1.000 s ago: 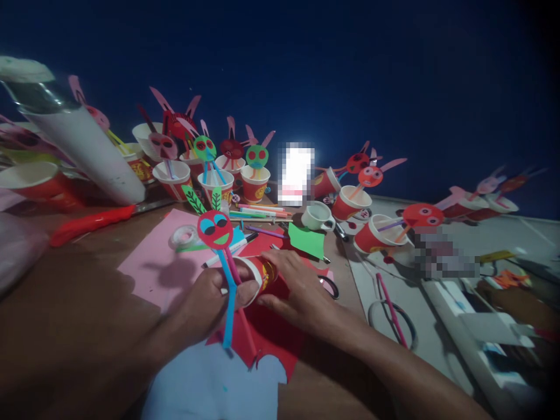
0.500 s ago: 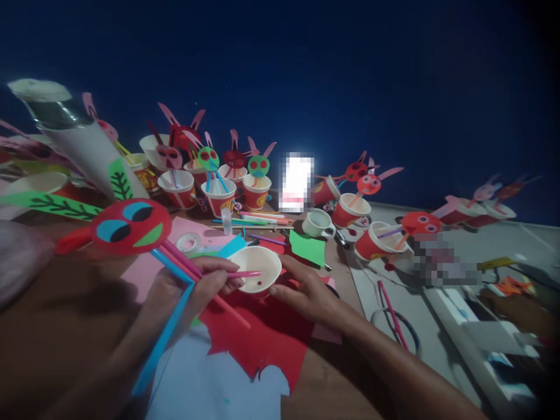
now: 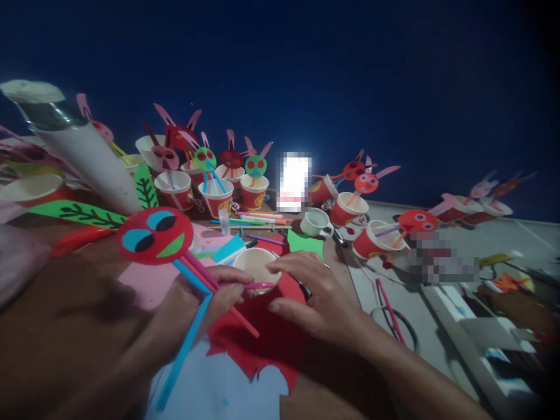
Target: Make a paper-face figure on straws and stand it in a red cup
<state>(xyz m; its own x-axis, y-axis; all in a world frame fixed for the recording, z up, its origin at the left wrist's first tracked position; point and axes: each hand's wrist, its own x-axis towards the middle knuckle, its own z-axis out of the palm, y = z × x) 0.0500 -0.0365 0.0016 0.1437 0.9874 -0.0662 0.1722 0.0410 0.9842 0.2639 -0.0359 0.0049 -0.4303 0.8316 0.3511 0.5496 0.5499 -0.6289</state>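
Our left hand (image 3: 188, 300): grip pinched on the straws (image 3: 185, 350) of a red paper puppet (image 3: 153, 236), left of frame centre. Our right hand (image 3: 321, 300): half open at the cup (image 3: 252, 263), mid-frame; contact we cannot tell.

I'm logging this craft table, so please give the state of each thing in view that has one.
Red-faced figure: held, tilted, blue straw bent
Nearest paper cup: uncovered
Left hand: closed on the figure's straws
Right hand: open, by that cup's rim; contact unclear
Red paper: ragged-edged
White mug: upright
Red cup behind the mug: tipped
Green-faced figures: propped in cups
Bright panel: lit, details pixelated
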